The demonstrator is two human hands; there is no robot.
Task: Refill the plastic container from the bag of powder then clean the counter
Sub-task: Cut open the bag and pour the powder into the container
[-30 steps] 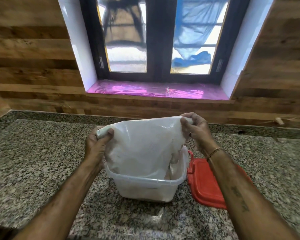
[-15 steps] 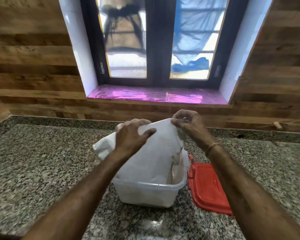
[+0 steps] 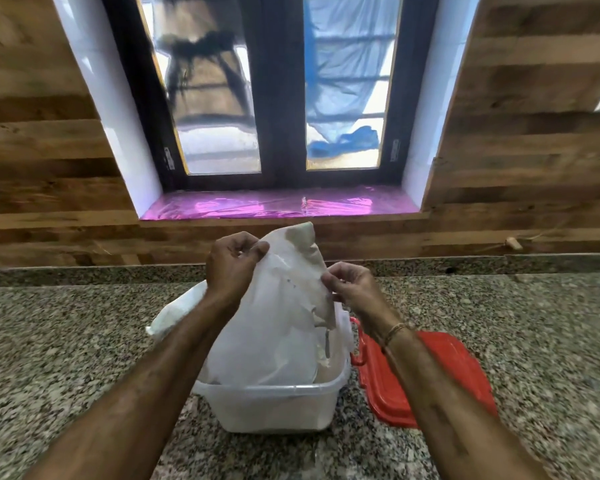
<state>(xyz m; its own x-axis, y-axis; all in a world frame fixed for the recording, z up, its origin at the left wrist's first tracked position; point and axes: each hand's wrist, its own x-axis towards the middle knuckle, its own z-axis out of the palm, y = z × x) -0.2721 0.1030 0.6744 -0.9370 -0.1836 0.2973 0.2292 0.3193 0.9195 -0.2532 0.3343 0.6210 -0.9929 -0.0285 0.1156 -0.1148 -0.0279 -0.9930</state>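
Observation:
A clear plastic container (image 3: 274,407) stands on the granite counter (image 3: 66,341) in front of me. A white plastic bag of powder (image 3: 278,323) hangs upended with its lower part inside the container. My left hand (image 3: 231,266) pinches the bag's upper left edge. My right hand (image 3: 352,289) pinches the bag's right edge a little lower. One bag corner sticks up between the hands, and a fold of the bag spills over the container's left side. The powder inside the container is hidden by the bag.
The red lid (image 3: 426,372) lies flat on the counter just right of the container, partly under my right forearm. A wood-panelled wall and a window with a pink-covered sill (image 3: 278,204) rise behind the counter.
Both hands have shifted along the bag: the left moved from the left corner to the upper middle edge, the right dropped lower on the right edge. The bag now stands taller and more bunched.

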